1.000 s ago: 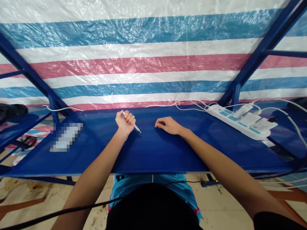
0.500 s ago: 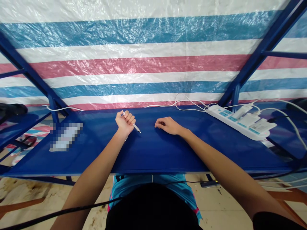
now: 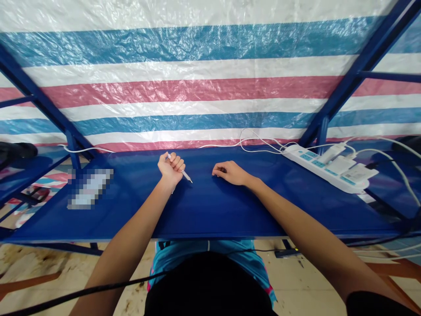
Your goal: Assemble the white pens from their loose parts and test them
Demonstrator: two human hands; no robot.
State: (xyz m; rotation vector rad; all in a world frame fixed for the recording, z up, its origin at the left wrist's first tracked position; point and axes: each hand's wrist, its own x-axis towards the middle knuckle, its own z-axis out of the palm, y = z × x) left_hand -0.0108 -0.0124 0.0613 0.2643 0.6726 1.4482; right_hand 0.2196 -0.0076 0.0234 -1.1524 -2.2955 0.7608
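Observation:
My left hand (image 3: pixel 171 167), palm turned up, has its fingers wrapped around a white pen (image 3: pixel 187 176). The pen's tip points to the right and down, just above the blue tabletop (image 3: pixel 210 210). Beside my left wrist a small thin light thing (image 3: pixel 173 191) peeks out, mostly hidden by the arm. My right hand (image 3: pixel 231 172) rests on the tabletop to the right of the pen, its fingers curled in toward the thumb. Nothing shows between those fingers.
A white power strip (image 3: pixel 325 169) with several plugs lies on the right, its white cables (image 3: pixel 259 147) trailing along the back. At the left lies a blurred-out flat object (image 3: pixel 90 188). Blue metal posts (image 3: pixel 348 79) and a striped plastic sheet (image 3: pixel 204 87) stand behind the table.
The pen's tip has shifted very slightly to the left with my left hand. My right hand has stayed where it was.

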